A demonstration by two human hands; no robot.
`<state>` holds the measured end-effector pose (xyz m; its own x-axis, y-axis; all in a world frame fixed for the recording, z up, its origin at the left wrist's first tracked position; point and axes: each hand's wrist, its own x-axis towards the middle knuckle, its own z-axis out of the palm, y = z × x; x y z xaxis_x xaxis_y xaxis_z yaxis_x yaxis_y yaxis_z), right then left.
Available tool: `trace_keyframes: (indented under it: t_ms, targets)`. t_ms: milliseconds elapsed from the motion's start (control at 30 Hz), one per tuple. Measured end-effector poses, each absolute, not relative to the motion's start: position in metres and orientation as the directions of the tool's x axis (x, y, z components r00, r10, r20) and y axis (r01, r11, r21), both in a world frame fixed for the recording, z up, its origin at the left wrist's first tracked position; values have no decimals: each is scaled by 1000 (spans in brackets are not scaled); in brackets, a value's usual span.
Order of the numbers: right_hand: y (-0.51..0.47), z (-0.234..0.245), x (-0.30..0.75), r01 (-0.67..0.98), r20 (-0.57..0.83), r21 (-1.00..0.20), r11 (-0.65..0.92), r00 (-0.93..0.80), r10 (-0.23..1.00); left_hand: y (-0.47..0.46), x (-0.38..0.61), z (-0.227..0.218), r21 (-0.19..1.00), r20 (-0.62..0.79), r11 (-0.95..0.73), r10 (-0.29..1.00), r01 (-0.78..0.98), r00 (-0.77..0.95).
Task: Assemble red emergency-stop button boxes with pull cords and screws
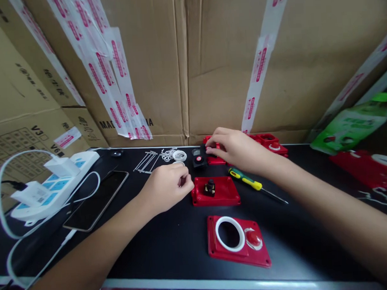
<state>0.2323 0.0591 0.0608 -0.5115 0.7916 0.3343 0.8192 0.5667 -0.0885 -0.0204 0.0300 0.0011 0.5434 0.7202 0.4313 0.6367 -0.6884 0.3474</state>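
Red cover (pixel 236 256) lay nearest, face-up probably for easy reach, base (pixel 226 190) behind; left hand (pixel 169 186) curled beside base, right hand (pixel 232 146) half-closed at rear red part (pixel 216 160), either grip's hold unclear.

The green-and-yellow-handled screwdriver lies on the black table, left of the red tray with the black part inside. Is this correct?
Only the side is wrong: in the head view, the screwdriver lies on the black table, right of the red tray.
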Motion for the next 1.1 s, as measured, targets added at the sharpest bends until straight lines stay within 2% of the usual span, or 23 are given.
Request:
trace_keyframes:
  t_ms: [200, 400, 633, 800, 967, 1033, 1100]
  targets:
    - [95, 36, 203, 827, 211, 39, 560, -555, 805, 32, -20, -1, 307, 422, -684, 721, 661, 550]
    - [104, 34, 207, 802, 140, 46, 596, -596, 791, 31, -20, -2, 297, 416, -676, 727, 674, 546]
    - [102, 36, 210, 781, 144, 22, 624, -621, 771, 31, -21, -3, 306, 428, -702, 705, 644, 565]
    - [92, 43, 221, 794, 246, -14, 608, -587, 771, 32, -21, -2, 324, 462, -743, 664, 585, 587]
    - [48, 54, 259, 779, 361, -110, 618, -548, 755, 24, -21, 1, 313, 495, -859, 511, 404, 703]
    - [27, 49, 275, 667, 354, -282, 690, -596, 720, 17, -19, 2, 288, 520, -909, 412, 301, 748]
    - [9, 38, 287, 568, 244, -433, 700, -673, 698, 7, -12, 3, 260, 562, -946, 309, 191, 767]
